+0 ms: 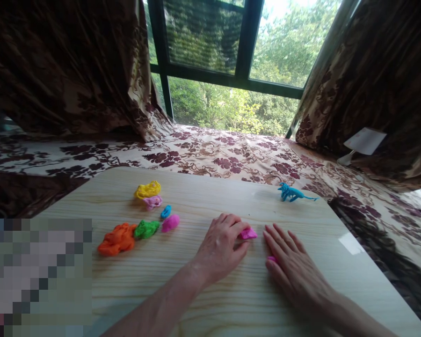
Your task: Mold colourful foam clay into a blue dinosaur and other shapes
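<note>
My left hand (221, 243) rests on the light wooden table (203, 299), its fingers curled round a pink lump of clay (248, 233) that sticks out at the fingertips. My right hand (290, 262) lies flat beside it, fingers stretched out, pressing on a small pink piece of clay (271, 258) that shows under the palm edge. To the left lie loose clay lumps: orange (117, 238), green (146, 229), magenta (170, 223), a small blue one (166, 211), yellow (148, 189) and pale pink (152, 201).
A blue clay animal figure (292, 193) stands near the table's far right edge. A floral brown cloth (231, 157) covers the surface behind the table, with matching curtains (66, 70) on both sides of a window. A pixelated patch hides the near left.
</note>
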`<state>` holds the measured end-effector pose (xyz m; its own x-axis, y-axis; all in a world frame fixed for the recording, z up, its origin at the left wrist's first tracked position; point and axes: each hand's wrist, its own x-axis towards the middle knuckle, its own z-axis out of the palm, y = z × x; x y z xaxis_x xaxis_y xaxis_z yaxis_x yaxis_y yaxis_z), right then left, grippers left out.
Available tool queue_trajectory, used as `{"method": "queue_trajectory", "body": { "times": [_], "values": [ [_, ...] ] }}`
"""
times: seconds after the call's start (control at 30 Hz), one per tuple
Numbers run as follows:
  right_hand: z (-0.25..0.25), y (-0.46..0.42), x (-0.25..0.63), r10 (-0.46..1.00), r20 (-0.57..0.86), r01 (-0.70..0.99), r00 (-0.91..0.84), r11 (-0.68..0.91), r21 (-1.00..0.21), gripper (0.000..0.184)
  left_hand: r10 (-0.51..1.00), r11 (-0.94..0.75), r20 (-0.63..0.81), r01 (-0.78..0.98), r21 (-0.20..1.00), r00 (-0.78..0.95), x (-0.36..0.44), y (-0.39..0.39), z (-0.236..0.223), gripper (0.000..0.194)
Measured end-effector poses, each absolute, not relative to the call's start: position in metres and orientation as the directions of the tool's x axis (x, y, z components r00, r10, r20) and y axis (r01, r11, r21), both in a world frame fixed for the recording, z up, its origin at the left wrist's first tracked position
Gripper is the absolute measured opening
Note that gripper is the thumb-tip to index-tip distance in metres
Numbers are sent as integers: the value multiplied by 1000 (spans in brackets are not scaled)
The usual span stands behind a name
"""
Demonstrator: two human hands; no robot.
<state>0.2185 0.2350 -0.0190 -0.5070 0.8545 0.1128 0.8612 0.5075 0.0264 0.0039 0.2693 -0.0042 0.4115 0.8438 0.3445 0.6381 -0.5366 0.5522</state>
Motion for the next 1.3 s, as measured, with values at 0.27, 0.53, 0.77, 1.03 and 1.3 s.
{"method": "queue_trajectory", "body": {
  "times": [0.27, 0.53, 0.77, 1.03, 1.3],
  "values": [
    [-21, 255, 213, 910, 111, 917, -400, 397, 49, 52, 839, -545, 354, 630, 554, 414, 4, 269, -4, 22],
    [-20, 209, 219, 778, 132, 789, -614, 612, 60, 64, 840, -543, 358, 633, 553, 408, 4, 269, -2, 20],
    [-15, 294, 210, 956, 40, 957, -290, 289, 14, 50, 840, -543, 343, 641, 542, 421, 5, 271, -3, 22],
    [-26, 186, 217, 687, 166, 707, -707, 691, 150, 69, 837, -547, 351, 633, 548, 419, 4, 269, -3, 22],
    [-13, 258, 206, 904, 32, 905, -426, 425, 16, 51, 832, -554, 359, 644, 527, 423, 6, 270, -4, 26]
  ]
}}
